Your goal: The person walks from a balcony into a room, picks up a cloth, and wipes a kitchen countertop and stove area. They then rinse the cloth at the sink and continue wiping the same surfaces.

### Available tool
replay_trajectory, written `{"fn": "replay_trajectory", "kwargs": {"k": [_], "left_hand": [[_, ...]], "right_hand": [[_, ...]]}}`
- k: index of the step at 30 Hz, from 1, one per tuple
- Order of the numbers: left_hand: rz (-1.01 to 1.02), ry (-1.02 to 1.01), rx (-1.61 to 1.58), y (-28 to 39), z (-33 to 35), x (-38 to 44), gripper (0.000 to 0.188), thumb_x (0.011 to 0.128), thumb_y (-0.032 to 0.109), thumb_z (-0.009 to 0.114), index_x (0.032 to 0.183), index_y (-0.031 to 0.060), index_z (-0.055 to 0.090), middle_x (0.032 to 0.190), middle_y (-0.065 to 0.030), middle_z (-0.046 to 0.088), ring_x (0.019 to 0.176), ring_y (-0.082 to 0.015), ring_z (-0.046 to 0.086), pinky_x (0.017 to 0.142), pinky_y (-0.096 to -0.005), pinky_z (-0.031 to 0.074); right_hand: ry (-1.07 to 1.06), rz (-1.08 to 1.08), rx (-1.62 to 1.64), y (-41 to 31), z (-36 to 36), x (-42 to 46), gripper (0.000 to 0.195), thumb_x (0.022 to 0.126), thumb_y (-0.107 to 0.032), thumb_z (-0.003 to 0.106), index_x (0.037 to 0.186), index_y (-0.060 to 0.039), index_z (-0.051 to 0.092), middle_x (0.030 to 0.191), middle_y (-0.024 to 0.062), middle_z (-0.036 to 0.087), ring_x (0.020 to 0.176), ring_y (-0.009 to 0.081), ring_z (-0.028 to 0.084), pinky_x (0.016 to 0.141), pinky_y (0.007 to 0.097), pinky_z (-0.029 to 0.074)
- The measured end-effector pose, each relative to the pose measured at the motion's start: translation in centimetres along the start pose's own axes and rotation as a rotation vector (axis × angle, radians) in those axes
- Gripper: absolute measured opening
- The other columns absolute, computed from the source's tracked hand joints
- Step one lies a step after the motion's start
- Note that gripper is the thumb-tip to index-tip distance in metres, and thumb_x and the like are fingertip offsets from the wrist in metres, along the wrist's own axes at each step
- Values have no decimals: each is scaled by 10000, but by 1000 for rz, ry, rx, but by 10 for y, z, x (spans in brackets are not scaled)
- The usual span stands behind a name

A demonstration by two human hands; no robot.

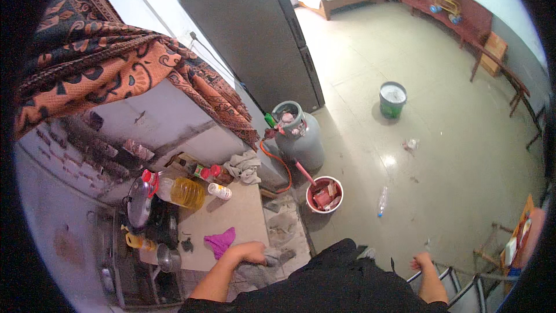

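Note:
Near the front edge of the counter (243, 219), my left hand (249, 252) is closed on a grey cloth (258, 273) that spreads out below it. Just beyond that hand a crumpled purple cloth (220, 241) lies on the counter. My right hand (420, 261) hangs at my right side with its fingers curled, and I see nothing in it. Below it are the metal tubes of a frame (456, 291). On the counter stand a large bottle of yellow oil (186, 192), a white bottle (220, 191) and red-lidded jars (216, 171).
By the counter are a grey gas cylinder (304, 143) with an orange hose (286, 167) and a bucket of rubbish (342, 195). A green bucket (392, 106) and a plastic bottle (382, 202) are on the floor. A gas stove (150, 274) bears a metal pot (168, 258). A tall fridge (247, 30) stands behind.

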State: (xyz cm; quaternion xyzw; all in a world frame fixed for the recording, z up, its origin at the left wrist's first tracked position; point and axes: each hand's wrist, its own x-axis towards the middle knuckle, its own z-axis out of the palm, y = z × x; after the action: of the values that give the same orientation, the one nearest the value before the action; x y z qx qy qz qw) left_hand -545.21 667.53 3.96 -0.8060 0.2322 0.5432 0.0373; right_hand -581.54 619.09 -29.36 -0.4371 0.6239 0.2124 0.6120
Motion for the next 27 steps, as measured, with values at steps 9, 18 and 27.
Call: {"fn": "replay_trajectory", "kwargs": {"k": [9, 18, 27], "left_hand": [[-29, 148, -292, 18, 8, 22, 351, 587, 245, 672, 813, -20, 619, 695, -172, 620, 613, -278, 562, 584, -387, 441], [-120, 74, -301, 16, 13, 38, 422, 605, 366, 606, 817, 3, 626, 836, -195, 620, 750, -288, 595, 673, -385, 453], [-559, 213, -862, 86, -1, -8, 452, 597, 365, 620, 882, 14, 619, 874, -177, 617, 761, -283, 588, 691, -392, 447]], "right_hand": [[-415, -939, -632, -339, 195, -72, 282, 781, -218, 582, 1010, -54, 576, 817, 42, 603, 713, 118, 543, 605, 255, 449], [-816, -1393, -790, -552, 372, -219, 344, 865, -237, 497, 1171, -79, 491, 930, 33, 579, 776, 103, 513, 694, 255, 432], [-926, -2013, -671, -729, 630, -399, 462, 901, -338, 371, 1251, -38, 383, 1223, 189, 443, 1135, 278, 421, 953, 347, 315]]}}
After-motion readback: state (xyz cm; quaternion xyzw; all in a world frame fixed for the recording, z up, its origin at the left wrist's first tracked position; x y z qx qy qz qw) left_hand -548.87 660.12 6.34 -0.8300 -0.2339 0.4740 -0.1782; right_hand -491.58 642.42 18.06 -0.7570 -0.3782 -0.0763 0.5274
